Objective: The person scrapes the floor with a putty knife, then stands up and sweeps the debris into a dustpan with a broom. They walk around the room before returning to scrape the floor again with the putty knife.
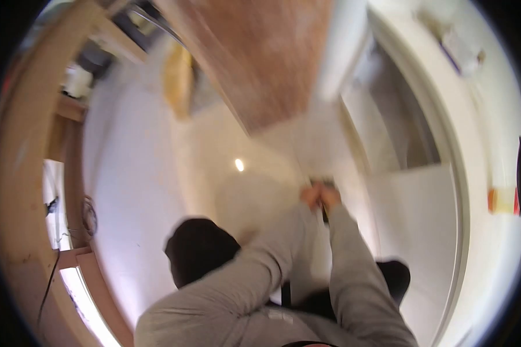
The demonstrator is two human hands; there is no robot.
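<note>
Both hands are close together in front of me, low over the pale floor [260, 191]. My left hand [310, 196] and my right hand [330, 196] are closed, side by side, around a small dark object [325, 216]. A dark edge of it shows just beyond the fingers, and a dark end sticks out below them toward me. Blur and the fingers hide its kind. Grey sleeves cover both arms, which reach forward between my bent knees in dark trousers.
A brown wooden panel [266, 58] hangs over the floor ahead. To the right stand a white panel [414, 208] and an open cabinet recess [405, 115]. Wooden framing [23, 173] and a coiled cable [89, 215] are on the left. A yellowish piece [178, 78] stands at the back.
</note>
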